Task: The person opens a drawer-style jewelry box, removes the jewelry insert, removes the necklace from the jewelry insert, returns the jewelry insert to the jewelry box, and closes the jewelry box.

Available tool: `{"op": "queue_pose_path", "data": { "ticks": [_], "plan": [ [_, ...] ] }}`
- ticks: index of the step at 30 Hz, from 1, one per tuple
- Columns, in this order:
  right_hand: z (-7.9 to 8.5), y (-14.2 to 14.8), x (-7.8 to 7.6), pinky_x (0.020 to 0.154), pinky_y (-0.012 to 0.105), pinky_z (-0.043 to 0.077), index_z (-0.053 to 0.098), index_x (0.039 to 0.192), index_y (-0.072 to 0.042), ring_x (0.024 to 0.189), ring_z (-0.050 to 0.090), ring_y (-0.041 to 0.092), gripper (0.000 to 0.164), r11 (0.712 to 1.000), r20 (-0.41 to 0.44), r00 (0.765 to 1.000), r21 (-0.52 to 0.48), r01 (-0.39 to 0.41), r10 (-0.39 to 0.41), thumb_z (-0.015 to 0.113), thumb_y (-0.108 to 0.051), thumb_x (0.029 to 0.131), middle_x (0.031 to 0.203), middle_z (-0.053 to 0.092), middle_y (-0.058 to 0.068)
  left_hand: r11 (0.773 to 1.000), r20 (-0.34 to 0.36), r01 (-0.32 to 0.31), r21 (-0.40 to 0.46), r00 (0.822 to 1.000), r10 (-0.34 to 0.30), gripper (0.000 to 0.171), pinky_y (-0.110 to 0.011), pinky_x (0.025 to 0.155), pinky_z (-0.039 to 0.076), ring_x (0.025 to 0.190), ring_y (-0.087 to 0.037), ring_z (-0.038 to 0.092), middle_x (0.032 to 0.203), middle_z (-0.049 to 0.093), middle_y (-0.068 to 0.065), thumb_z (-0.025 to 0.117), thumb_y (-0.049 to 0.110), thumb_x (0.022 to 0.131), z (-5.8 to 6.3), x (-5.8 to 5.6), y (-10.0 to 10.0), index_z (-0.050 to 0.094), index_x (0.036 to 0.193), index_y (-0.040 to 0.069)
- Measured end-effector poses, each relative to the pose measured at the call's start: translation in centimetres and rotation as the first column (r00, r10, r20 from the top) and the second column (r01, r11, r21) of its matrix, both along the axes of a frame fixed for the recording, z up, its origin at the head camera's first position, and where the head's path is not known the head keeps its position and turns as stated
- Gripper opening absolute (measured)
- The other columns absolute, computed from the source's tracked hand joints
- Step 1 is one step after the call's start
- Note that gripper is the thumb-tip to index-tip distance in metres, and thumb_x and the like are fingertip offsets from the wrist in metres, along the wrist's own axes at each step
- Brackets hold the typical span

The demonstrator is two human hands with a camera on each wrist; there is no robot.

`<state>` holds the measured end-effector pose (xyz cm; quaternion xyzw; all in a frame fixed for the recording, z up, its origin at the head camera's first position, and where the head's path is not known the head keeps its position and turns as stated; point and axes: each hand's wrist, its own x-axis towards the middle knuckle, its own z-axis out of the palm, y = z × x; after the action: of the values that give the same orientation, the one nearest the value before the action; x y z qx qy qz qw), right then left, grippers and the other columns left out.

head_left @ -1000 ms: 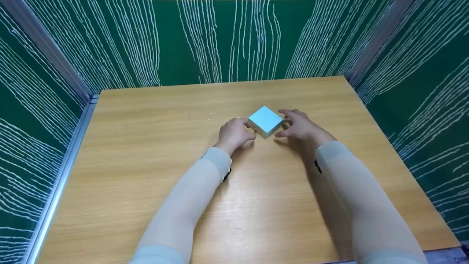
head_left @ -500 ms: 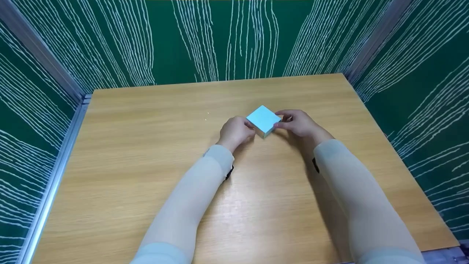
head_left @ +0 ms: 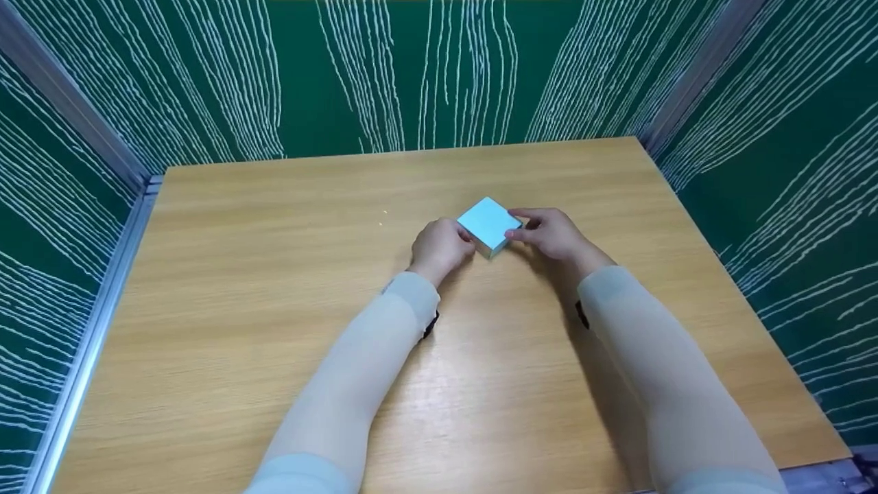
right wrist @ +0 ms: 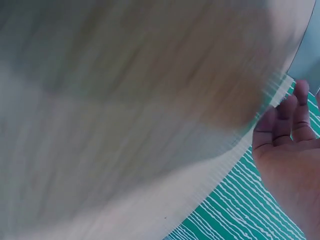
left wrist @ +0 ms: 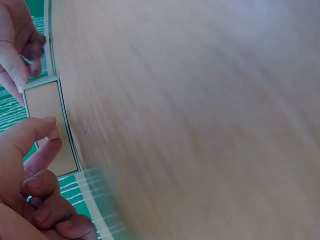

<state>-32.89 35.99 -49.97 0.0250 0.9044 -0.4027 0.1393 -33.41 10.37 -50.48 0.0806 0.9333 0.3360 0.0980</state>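
A small square box [head_left: 488,221] with a light-blue top stands corner-on at the middle back of the table. My left hand [head_left: 437,248] grips it by the left corner. Its thumb and forefinger meet the tan, shiny side panel [left wrist: 45,100] with a dark rim in the left wrist view, the other fingers curled below. At the opposite corner, my right hand [head_left: 559,234] pinches the box, its thumb on the near right side and forefinger at the far side. The right wrist view catches only the lower part of the right hand [right wrist: 292,165]; the box is hidden there.
The wooden table [head_left: 274,302] carries several tiny bright specks [head_left: 383,217] left of the box. Green walls [head_left: 309,82] with white wavy lines enclose the back and sides, and a metal rail [head_left: 89,315] runs along the left edge.
Both hands have closed in on the box; the right thumb and forefinger have gone from spread apart to pinching its corner. The box has hardly moved; the head view has shifted slightly.
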Motion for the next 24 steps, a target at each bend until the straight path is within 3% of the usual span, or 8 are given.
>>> {"op": "queue_pose_path", "data": {
  "ticks": [4,7,10,14,18,24],
  "plan": [
    [0.01,-0.06,-0.22,0.091,0.037,0.048,0.060,0.165,-0.035,0.112,0.056,0.029,0.065,1.000,0.017,1.000,-0.003,0.020,-0.020,0.080,-0.051,0.105,0.128,0.063,0.013,1.000,0.011,-0.014,0.001,1.000,0.014,0.012,-0.040,0.091,0.061,0.095,-0.016,0.070,0.108,0.085,0.005,0.084,0.030,0.102,-0.05,-0.23,-0.06,0.090,0.097,0.021],
    [-0.06,-0.04,-0.39,0.100,0.039,0.050,0.060,0.165,-0.034,0.123,0.056,0.031,0.065,0.999,0.031,0.999,-0.026,0.026,-0.025,0.080,-0.050,0.105,0.149,0.063,0.013,0.999,0.026,-0.025,0.021,0.999,0.024,0.013,-0.039,0.093,0.061,0.097,-0.015,0.072,0.108,0.085,0.005,0.085,0.032,0.101,-0.15,-0.34,-0.08,0.090,0.100,0.020],
    [-0.21,0.02,-0.42,0.112,0.042,0.048,0.060,0.165,-0.032,0.137,0.053,0.033,0.067,0.998,0.049,0.998,-0.059,0.038,-0.035,0.082,-0.049,0.104,0.171,0.054,0.012,0.999,0.038,-0.026,0.042,0.999,0.025,0.014,-0.038,0.092,0.061,0.096,-0.015,0.072,0.107,0.085,0.005,0.086,0.033,0.101,-0.24,-0.35,-0.08,0.089,0.101,0.020],
    [-0.49,0.08,-0.40,0.107,0.037,0.048,0.060,0.165,-0.026,0.130,0.052,0.030,0.068,0.996,0.029,0.999,-0.082,0.032,-0.030,0.083,-0.045,0.104,0.173,0.052,0.016,0.999,0.036,-0.004,0.048,0.999,0.002,0.014,-0.037,0.086,0.059,0.091,-0.016,0.069,0.105,0.084,0.005,0.084,0.031,0.101,-0.36,-0.34,-0.05,0.087,0.098,0.019],
    [-0.53,0.00,-0.46,0.094,0.031,0.045,0.060,0.166,-0.020,0.113,0.050,0.024,0.069,0.990,0.025,0.999,-0.134,0.035,-0.032,0.084,-0.040,0.104,0.155,0.059,0.014,0.999,0.023,0.013,0.037,1.000,-0.013,0.013,-0.036,0.086,0.059,0.091,-0.014,0.069,0.107,0.084,0.005,0.083,0.031,0.102,-0.41,-0.45,-0.04,0.087,0.099,0.019],
    [-0.09,0.00,-0.56,0.091,0.032,0.046,0.055,0.169,-0.025,0.106,0.057,0.025,0.073,0.983,0.086,0.995,-0.169,0.071,-0.057,0.084,-0.040,0.103,0.115,0.062,0.002,1.000,0.017,0.011,0.027,1.000,-0.012,0.015,-0.038,0.090,0.061,0.094,-0.015,0.071,0.108,0.084,0.004,0.083,0.034,0.103,-0.19,-0.64,0.03,0.086,0.103,0.019]
  ]
}}
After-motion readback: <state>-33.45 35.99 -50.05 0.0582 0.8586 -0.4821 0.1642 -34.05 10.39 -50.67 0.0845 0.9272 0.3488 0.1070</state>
